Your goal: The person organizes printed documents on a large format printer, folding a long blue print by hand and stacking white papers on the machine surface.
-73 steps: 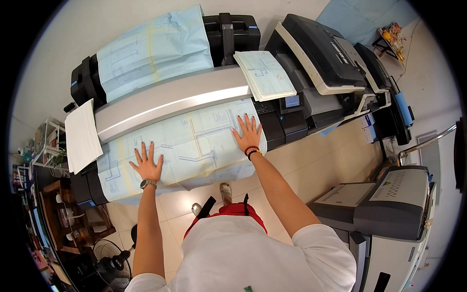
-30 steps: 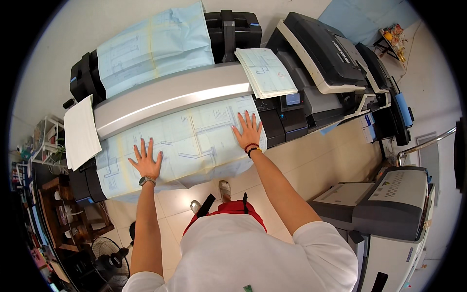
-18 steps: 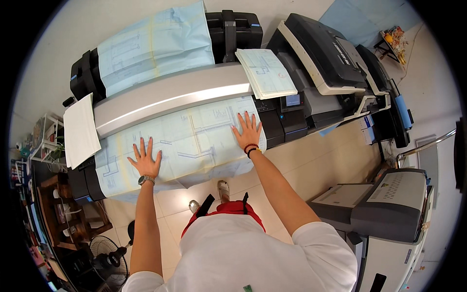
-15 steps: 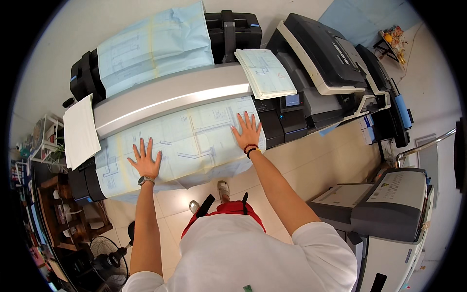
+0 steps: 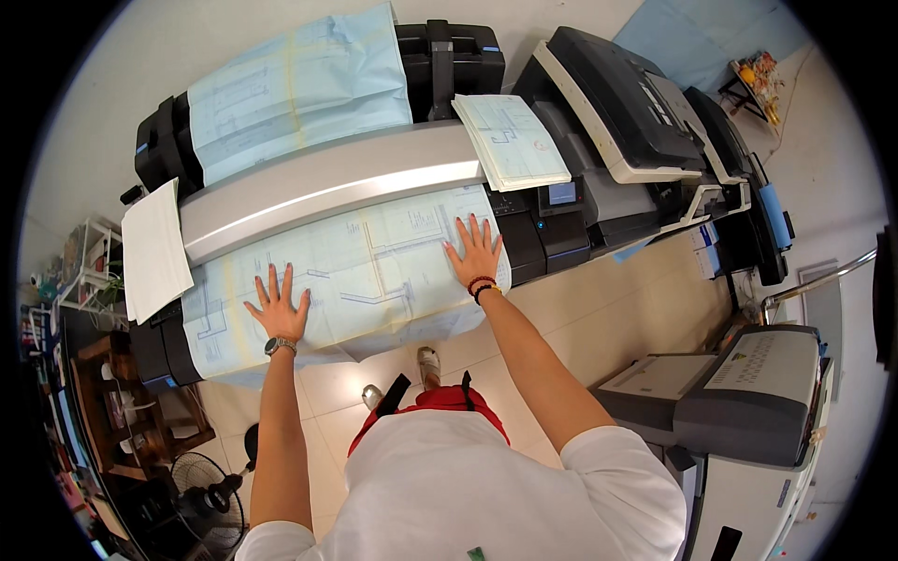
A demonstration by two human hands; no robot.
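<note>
Almost nothing has moved: both hands stay flat on the pale blue drawing sheet [image 5: 346,280]. Head view: left hand [image 5: 278,309] and right hand [image 5: 475,254], fingers spread, gripping nothing, press it on the grey wide-format scanner [image 5: 327,192]. Risk: uneven pressure skews or creases the sheet.

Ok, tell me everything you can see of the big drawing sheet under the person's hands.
The large drawing sheet is pale blue paper with thin line work like a floor plan, faint yellowish bands and fold creases. It lies flat, spread lengthwise across the front bed of the wide-format machine, its near edge hanging over the front. The left hand presses flat with fingers spread on its left part; the right hand does the same near its right edge. Its far edge meets the machine's silver cover.
</note>
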